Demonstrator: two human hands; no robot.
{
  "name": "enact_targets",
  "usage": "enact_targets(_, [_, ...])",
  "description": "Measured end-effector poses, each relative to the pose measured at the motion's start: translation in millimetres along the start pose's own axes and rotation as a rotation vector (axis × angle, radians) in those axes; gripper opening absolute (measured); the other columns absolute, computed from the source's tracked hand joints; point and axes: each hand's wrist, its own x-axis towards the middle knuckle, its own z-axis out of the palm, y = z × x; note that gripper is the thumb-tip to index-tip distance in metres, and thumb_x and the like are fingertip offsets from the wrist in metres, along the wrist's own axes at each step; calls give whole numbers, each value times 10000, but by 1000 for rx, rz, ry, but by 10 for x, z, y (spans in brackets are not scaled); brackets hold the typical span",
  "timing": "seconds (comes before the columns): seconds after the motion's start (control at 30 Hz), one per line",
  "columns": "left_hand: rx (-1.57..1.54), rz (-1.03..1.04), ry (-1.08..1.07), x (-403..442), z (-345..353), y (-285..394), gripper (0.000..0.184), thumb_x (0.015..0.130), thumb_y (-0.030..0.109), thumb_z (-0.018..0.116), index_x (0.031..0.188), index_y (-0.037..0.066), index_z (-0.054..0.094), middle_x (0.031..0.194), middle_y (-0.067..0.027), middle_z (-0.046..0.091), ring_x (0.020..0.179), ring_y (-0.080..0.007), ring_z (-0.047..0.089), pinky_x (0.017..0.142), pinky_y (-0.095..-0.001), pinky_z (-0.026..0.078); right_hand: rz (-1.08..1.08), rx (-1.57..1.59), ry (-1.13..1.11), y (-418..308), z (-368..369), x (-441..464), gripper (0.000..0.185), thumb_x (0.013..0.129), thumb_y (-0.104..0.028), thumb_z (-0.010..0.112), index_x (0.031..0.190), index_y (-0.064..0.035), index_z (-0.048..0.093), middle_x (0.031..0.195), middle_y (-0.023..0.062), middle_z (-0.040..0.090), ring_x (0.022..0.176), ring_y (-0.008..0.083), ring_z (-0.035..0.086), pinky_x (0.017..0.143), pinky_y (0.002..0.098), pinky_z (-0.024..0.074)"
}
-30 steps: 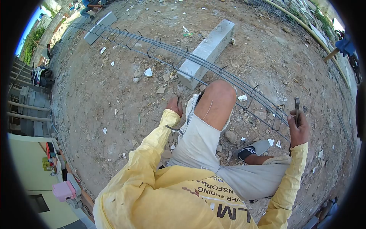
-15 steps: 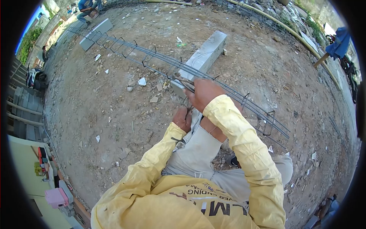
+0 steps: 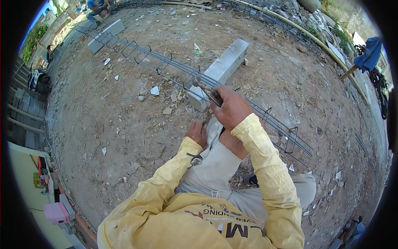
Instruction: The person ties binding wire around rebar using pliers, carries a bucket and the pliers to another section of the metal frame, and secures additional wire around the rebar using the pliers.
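Note:
A long rebar cage of thin bars with bent stirrups lies across a pale concrete block. My right hand is wrapped round metal pincers, whose head rests at the bars over the block's near end. Just below and to the left, my left hand is closed beside my raised knee, near the trouser leg. Thin dark wires show close to its fingers, but what it grips is hidden.
Another block supports the cage's far end, near a seated person. A yellowish pole and more rebar lie at the upper right, by a blue cloth. A pink box stands lower left.
My right hand came from the right side to the bars over the block, bringing the pincers. Lately it shifted slightly right and down. My left hand is slightly lower than half a second ago.

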Motion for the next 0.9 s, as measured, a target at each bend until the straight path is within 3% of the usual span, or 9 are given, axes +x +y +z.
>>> enact_targets(0.07, [49,-144,14,11,-13,-111,156,905,103,503,1029,20,549,943,-251,582,856,-451,560,726,-480,461,-73,141,76,-2,-153,17,197,838,-172,660,938,-19,587,803,131,644,751,256,622,678,360,475])
enact_targets(0.17, [53,-300,19,18,-106,-326,151,945,153,475,974,19,537,871,-266,578,822,-463,559,694,-499,442,-125,426,111,-39,-425,20,226,827,-154,671,979,-10,585,819,133,650,788,257,640,705,363,482])
enact_targets(0.2, [27,-296,85,-1,-110,-448,179,963,189,458,935,22,516,841,-268,571,797,-467,556,661,-494,430,-121,429,131,-35,-532,-2,201,845,-133,663,981,-5,590,782,68,623,733,155,584,677,310,467])
enact_targets(0.3, [71,-323,214,-11,-401,-591,188,966,193,464,930,15,513,786,-236,563,713,-428,546,622,-466,424,-132,540,256,26,-888,-143,195,857,-133,665,989,-7,596,766,20,602,702,108,544,653,275,452])
enact_targets(0.4, [202,-254,376,-77,-795,-850,219,981,203,449,1025,29,575,676,-127,589,603,-289,576,557,-384,437,-73,535,358,239,-1269,-358,183,862,-140,678,992,-32,609,768,-11,602,665,65,520,594,226,425])
enact_targets(0.5, [55,-369,384,-131,-1285,-563,203,975,190,456,918,3,509,692,-164,513,599,-320,474,563,-433,385,-14,488,445,520,-1594,-647,182,861,-145,683,1002,-52,614,768,-9,608,646,55,519,546,215,411])
enact_targets(0.6, [200,-333,360,-211,-1620,-570,199,974,187,452,931,3,515,737,-193,535,640,-362,502,593,-441,400,15,423,539,802,-1834,-956,172,874,-146,670,1008,-52,618,762,6,619,600,43,497,529,193,393])
enact_targets(0.83, [649,-167,414,-426,-2085,-1249,180,944,154,475,1008,0,541,867,-249,584,810,-453,561,678,-489,439,123,461,763,1336,-2096,-1685,182,882,-160,664,1016,-44,623,757,17,622,569,39,478,518,190,382])
enact_targets(0.9, [730,-294,249,-546,-2179,-1610,168,911,147,518,1014,20,559,909,-251,603,858,-451,569,721,-499,447,138,531,805,1485,-2078,-1801,183,875,-159,669,1010,-43,624,756,26,618,560,45,475,508,195,377])
